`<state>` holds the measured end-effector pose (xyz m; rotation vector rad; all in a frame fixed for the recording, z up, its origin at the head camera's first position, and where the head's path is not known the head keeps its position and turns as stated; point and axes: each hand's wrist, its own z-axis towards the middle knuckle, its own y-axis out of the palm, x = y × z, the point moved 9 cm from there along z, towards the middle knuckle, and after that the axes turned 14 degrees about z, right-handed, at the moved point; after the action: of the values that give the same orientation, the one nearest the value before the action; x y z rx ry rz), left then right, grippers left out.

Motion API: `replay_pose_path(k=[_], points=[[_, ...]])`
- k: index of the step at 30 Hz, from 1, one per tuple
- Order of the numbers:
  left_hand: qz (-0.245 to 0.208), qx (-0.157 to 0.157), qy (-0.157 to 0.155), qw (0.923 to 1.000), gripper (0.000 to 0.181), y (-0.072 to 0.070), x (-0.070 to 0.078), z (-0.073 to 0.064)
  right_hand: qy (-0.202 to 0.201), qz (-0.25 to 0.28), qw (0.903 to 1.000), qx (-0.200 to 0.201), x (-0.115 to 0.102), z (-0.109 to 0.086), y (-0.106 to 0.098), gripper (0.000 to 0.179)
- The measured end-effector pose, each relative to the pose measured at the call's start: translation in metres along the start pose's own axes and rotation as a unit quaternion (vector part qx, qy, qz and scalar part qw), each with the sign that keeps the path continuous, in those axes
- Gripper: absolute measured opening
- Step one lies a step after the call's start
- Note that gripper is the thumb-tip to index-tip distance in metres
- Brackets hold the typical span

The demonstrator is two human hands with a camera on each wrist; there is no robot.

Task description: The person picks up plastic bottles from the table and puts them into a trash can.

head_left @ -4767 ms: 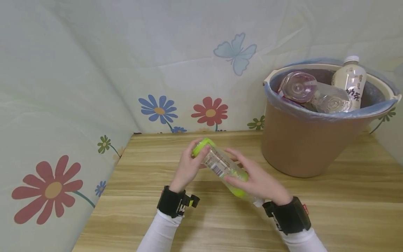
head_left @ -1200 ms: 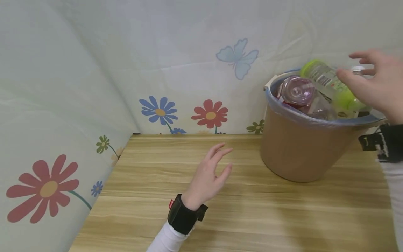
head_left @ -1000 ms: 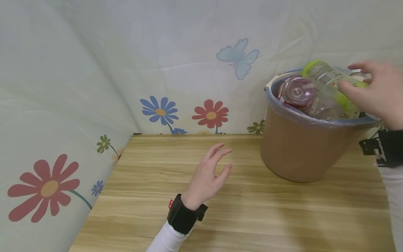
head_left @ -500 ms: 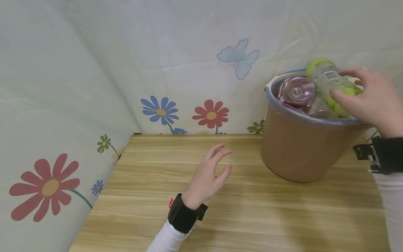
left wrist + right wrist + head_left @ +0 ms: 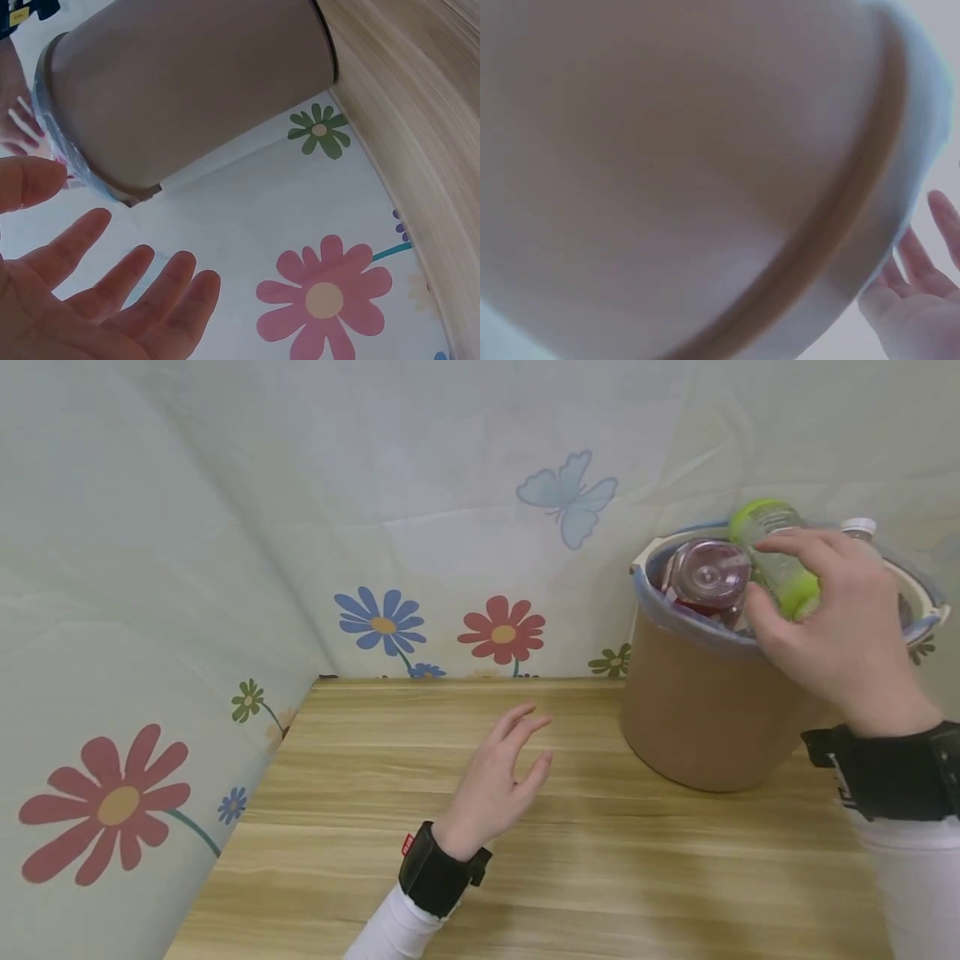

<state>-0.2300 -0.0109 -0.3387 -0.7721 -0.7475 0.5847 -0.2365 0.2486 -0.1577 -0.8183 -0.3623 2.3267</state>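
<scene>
A clear plastic bottle with bright green ends [image 5: 768, 522] leans inside the brown bin [image 5: 697, 710], its lower part behind my right hand [image 5: 840, 618]. That hand hovers at the bin's front rim, thumb and fingers apart, gripping nothing visible. The right wrist view shows its fingers spread beside the rim [image 5: 817, 255]. Left of the green-ended bottle, a purplish clear bottle [image 5: 708, 577] lies base up. My left hand [image 5: 487, 789] is held over the table, fingers relaxed and holding nothing; the left wrist view shows its palm and spread fingers [image 5: 142, 285].
A blue bag [image 5: 678, 618] lines the bin, which has a pale handle lug [image 5: 937, 614] on the right. A white-capped bottle [image 5: 858, 527] stands in it. Behind the wooden table [image 5: 360, 777] hangs a white sheet [image 5: 420, 468] with printed flowers.
The green-ended bottle, held in both hands over the table earlier, now rests in the bin. Lately my right hand has moved left and nearer, off the bottle; my left hand stays put.
</scene>
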Motion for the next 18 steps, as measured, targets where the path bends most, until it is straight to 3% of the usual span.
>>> replay_pose_path(k=[7,12,18], points=[[0.030,0.004,0.009,0.9995,0.044,-0.005,0.003,-0.003,-0.094,0.068,0.9916,0.058,-0.049,-0.029,0.023,0.029],[0.071,0.020,0.017,0.9971,0.046,-0.011,0.001,-0.007,-0.109,0.082,0.9903,0.021,-0.057,-0.055,0.054,0.030],[0.146,0.023,0.012,0.9889,0.050,-0.015,-0.014,-0.017,-0.104,0.069,0.9905,-0.058,-0.042,-0.090,0.098,0.045]])
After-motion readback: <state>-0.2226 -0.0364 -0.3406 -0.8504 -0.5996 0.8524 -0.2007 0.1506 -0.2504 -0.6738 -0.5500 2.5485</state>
